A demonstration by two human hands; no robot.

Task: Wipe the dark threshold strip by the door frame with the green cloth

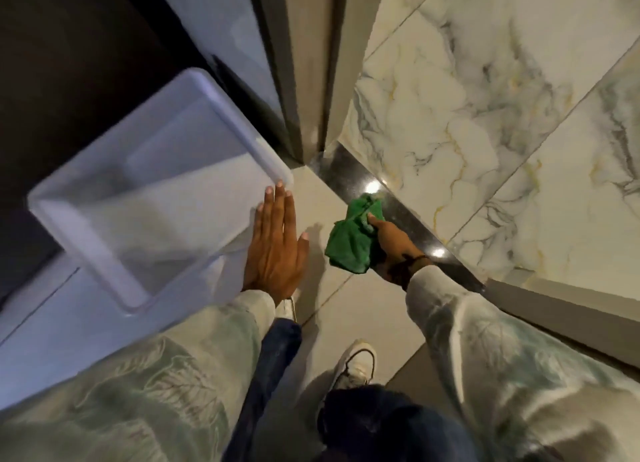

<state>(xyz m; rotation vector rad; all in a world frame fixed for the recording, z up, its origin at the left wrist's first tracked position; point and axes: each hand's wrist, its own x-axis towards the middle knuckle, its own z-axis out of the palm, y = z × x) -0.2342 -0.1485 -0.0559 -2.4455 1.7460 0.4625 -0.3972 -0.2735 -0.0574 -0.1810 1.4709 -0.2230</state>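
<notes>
A glossy dark threshold strip (349, 174) runs diagonally across the floor from the foot of the door frame (311, 90) towards the lower right. My right hand (393, 241) grips the green cloth (351, 241) and presses its upper end onto the strip near the middle. Part of the cloth hangs onto the beige floor beside the strip. My left hand (275, 245) is flat with fingers spread, resting against the corner of a white washbasin (152, 191).
White marbled tiles (485, 115) lie beyond the strip. A white cabinet sits under the basin at the left. My feet in white shoes (356, 361) stand on the beige floor (346, 309). A grey frame piece (568, 312) borders the strip's right end.
</notes>
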